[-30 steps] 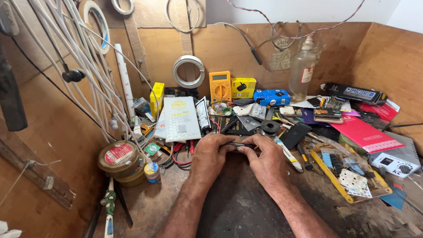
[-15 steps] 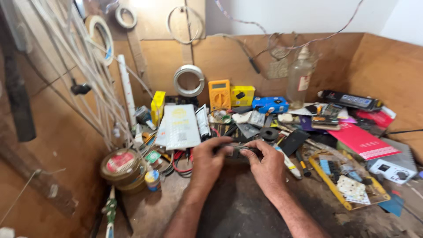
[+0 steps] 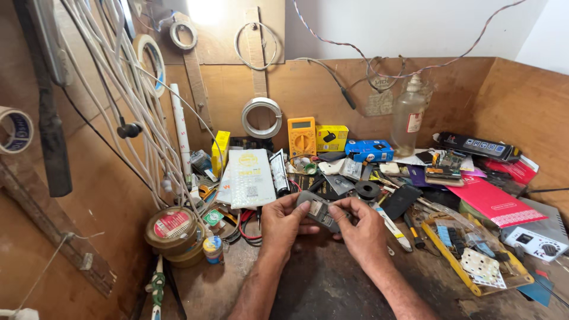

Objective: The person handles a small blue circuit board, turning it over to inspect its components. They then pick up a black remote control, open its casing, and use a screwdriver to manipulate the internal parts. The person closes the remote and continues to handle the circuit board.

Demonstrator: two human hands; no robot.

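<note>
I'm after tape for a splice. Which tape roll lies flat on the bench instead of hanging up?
The brown roll with the red-and-white label, bottom left; the others hang on the walls.

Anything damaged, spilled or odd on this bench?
No spill or clear damage shows. The bench is heavily cluttered: boxes, an orange multimeter, a clear bottle and small parts crowd the back. Both hands, left and right, hold a small grey device over the bare dark worktop. A twisted wire hangs loosely across the wall.

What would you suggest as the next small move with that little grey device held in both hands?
Probably tilt the small grey device face-up toward the camera: the left hand and right hand pinch its two ends above the dark bench, and fingers cover part of it.
</note>
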